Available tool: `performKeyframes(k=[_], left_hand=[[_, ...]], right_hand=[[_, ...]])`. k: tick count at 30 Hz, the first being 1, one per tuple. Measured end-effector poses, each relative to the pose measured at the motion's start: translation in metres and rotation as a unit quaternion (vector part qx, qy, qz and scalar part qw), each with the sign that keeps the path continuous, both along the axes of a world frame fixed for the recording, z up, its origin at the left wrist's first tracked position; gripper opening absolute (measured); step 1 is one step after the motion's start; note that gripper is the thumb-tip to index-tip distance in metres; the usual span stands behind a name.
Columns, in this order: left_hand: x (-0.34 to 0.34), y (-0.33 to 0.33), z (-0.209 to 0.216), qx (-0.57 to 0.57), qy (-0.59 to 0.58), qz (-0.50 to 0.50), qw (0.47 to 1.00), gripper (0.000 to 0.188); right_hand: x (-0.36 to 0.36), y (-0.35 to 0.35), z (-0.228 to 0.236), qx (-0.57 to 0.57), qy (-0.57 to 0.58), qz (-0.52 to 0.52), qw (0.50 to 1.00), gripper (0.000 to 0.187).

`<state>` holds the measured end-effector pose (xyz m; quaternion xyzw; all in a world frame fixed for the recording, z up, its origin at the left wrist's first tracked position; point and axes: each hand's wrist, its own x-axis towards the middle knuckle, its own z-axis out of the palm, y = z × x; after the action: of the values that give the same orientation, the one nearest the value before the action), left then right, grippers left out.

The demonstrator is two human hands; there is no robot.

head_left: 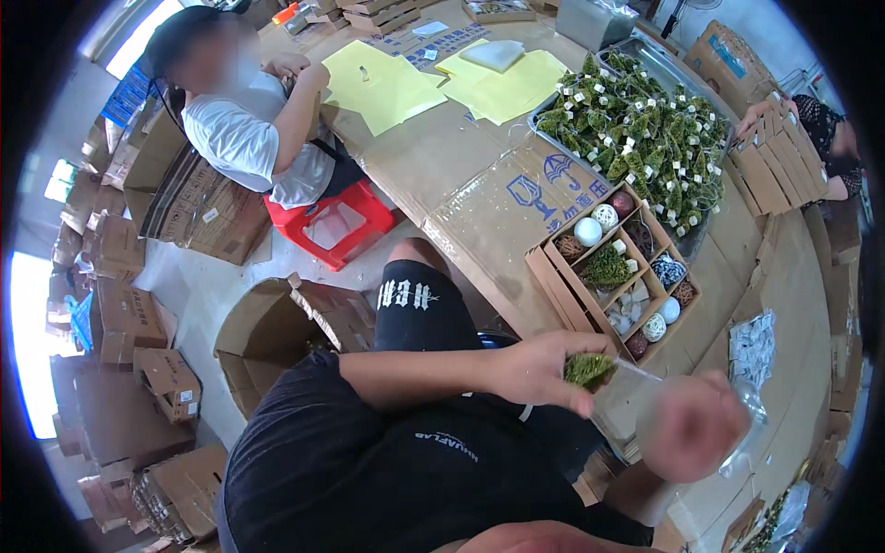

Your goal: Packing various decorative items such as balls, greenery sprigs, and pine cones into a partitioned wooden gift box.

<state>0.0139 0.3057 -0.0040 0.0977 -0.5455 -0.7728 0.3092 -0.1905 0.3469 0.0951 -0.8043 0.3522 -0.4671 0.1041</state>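
Pinching green moss (587, 370) between thumb and fingers of left hand (530, 369), lower right; being unable to tell blurred right hand's (691, 429) grip; working at cardboard-covered table (452, 207), near boxes (169, 382), lower left.

At lower right, the right hand (696, 426) is partly blurred, and the green mossy piece (588, 370) is partly covered by the left hand (544, 367).
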Motion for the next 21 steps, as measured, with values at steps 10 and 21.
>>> performKeyframes(k=[10,21], left_hand=[[-0.049,0.013,0.019,0.371,0.073,0.14,0.915,0.024],[-0.059,0.018,0.006,0.312,0.102,0.198,0.924,0.025]], right_hand=[[0.009,0.024,-0.083,-0.013,0.098,-0.12,0.988,0.017],[0.02,0.047,-0.112,0.083,0.122,-0.091,0.985,0.046]])
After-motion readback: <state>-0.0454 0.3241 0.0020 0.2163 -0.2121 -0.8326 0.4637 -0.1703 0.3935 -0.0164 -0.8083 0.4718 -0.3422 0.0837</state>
